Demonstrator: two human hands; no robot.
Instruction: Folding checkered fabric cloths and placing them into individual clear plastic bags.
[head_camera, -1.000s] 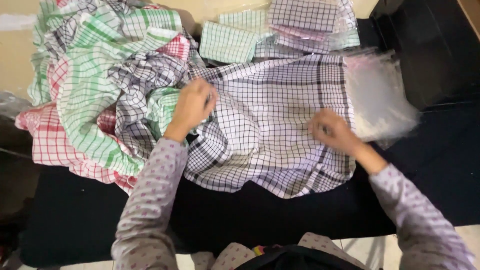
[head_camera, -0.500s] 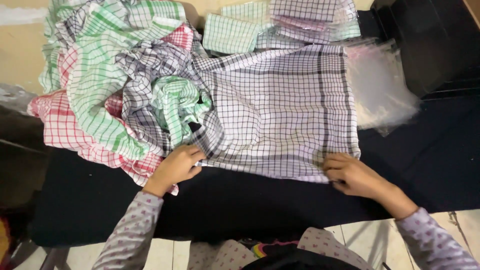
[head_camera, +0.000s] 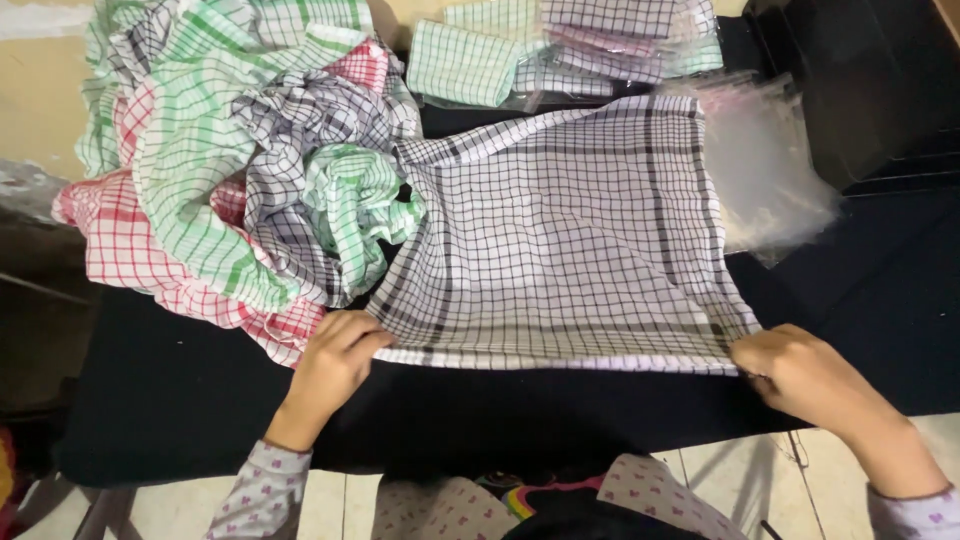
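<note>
Checked cloth: a white cloth with a black grid (head_camera: 560, 240) lay spread flat across the black bench (head_camera: 180, 390), its near edge drawn into a straight line between the person's two hands.
Left hand: the left hand (head_camera: 335, 360) gripped the near left corner, fingers (head_camera: 352, 330) curled shut over the hem, knuckles up.
Right hand: the right hand (head_camera: 800, 375) held the near right corner, fingers closed on the fabric at the bench's front edge.
Why held so: with a corner in each hand and the hands well apart, the cloth was kept taut and smooth, judging by the few wrinkles left in it.
Heap: a loose pile of green, red and black checked cloths (head_camera: 230, 180) sat to the left, touching and partly overlapping the spread cloth's left side.
Bagged stack: folded checked cloths in clear wrappers (head_camera: 560, 50) rested at the far side of the bench, just beyond the spread cloth.
Clear bags: a pile of empty-looking plastic bags (head_camera: 770, 170) lay just beside the cloth's right edge, its near corner tucked under the cloth.
Hidden: the fingertips of both hands were out of sight under the hem, so the exact pinch could not be seen; the cloth's far left corner vanished beneath the heap.
Cut off: the heap and the bagged stack ran out of the top of the view, and the right forearm left the lower right corner.
</note>
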